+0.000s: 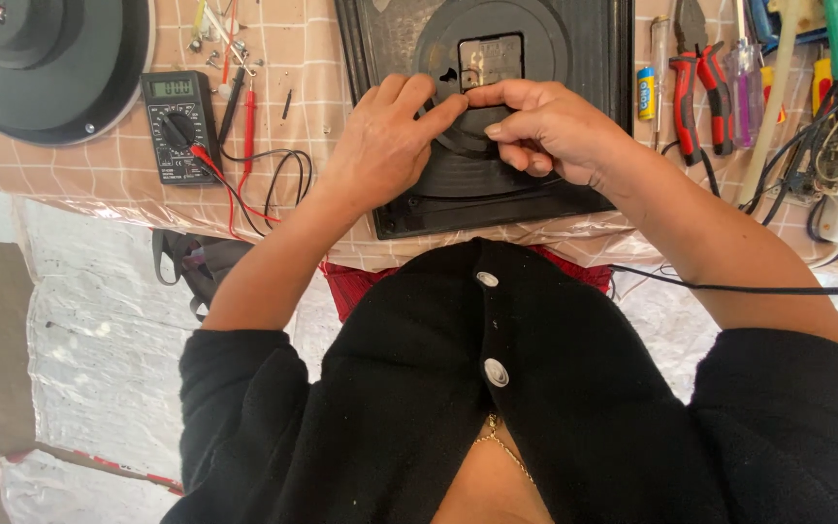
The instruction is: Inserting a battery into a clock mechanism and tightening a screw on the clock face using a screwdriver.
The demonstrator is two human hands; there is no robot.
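**Both hands on the round plate of a black appliance base**

While the workbench [99, 165] under its checked plastic cover carries everything, the largest item is the black square appliance base [603, 116], lying flat at the near edge, directly ahead of the person. A raised round plate [535, 34] sits in its middle, with a small rectangular opening [490, 53] showing metal inside.

Left hand [385, 146]: resting on the plate's left side, fingers loosely curled, index finger stretched toward the other hand. Right hand [545, 126]: fingers bunched, thumb and index tip pressed together at the plate's middle; whether a small part sits between them, cannot tell.

Judgement: fine fingertip work at the plate's centre, just below the opening. Any further move there would call for a steady base and a precise pinch.

Left of base: round black disc [41, 68], then digital multimeter [177, 121] with red and black leads. Right: red-handled pliers [700, 97], screwdrivers, tangled wires.
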